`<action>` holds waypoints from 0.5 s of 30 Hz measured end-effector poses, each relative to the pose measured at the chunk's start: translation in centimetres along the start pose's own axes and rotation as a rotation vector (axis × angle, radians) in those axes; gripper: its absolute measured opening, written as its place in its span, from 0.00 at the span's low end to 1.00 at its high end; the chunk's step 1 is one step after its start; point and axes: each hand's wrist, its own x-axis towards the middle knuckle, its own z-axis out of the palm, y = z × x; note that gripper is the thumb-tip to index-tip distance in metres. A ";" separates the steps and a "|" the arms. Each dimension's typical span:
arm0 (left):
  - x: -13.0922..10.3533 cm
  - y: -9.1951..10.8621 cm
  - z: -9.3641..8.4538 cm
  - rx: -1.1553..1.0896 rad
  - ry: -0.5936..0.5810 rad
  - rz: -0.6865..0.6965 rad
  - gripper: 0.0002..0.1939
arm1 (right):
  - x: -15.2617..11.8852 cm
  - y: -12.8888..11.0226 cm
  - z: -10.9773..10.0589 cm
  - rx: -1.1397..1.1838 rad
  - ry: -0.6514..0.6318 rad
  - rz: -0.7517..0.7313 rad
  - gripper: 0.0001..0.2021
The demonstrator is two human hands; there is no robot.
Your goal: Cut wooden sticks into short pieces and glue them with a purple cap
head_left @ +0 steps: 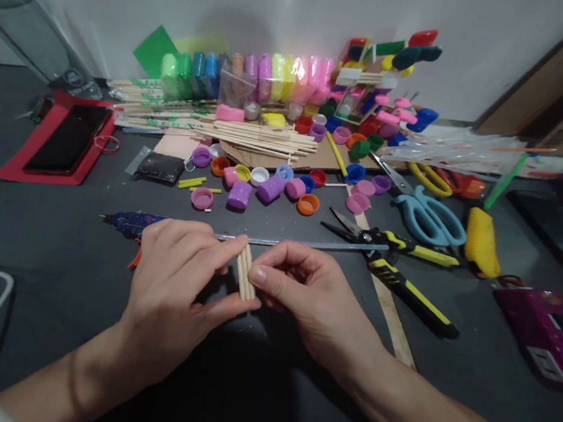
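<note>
A small bundle of short wooden sticks (245, 273), side by side, is held up over the dark table between both hands. My left hand (173, 280) pinches it end to end, index finger at the top and thumb at the bottom. From the right, my right hand (308, 288) presses the side of the sticks between thumb and curled fingers. Just behind the hands lies a glue gun (132, 222), partly hidden by my left hand, with a long clear glue stick (308, 244) reaching to the right.
Black-and-yellow pliers (396, 267) lie open to the right, near blue-handled scissors (432, 217). Several coloured caps (307, 204) and wooden skewers (263, 138) lie behind. A phone (70, 138) rests on red paper at left; a purple device (540, 332) sits far right.
</note>
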 end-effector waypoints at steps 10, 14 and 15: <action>-0.2 -0.1 -0.1 0.032 -0.019 -0.077 0.23 | 0.2 -0.8 -1.4 -0.168 0.033 -0.066 0.13; -0.3 0.0 0.4 0.105 -0.078 -0.106 0.26 | 0.4 -1.2 -2.2 -0.277 0.059 -0.139 0.13; -0.3 0.0 0.5 0.117 -0.101 -0.118 0.26 | 0.3 -1.3 -2.3 -0.349 0.058 -0.156 0.12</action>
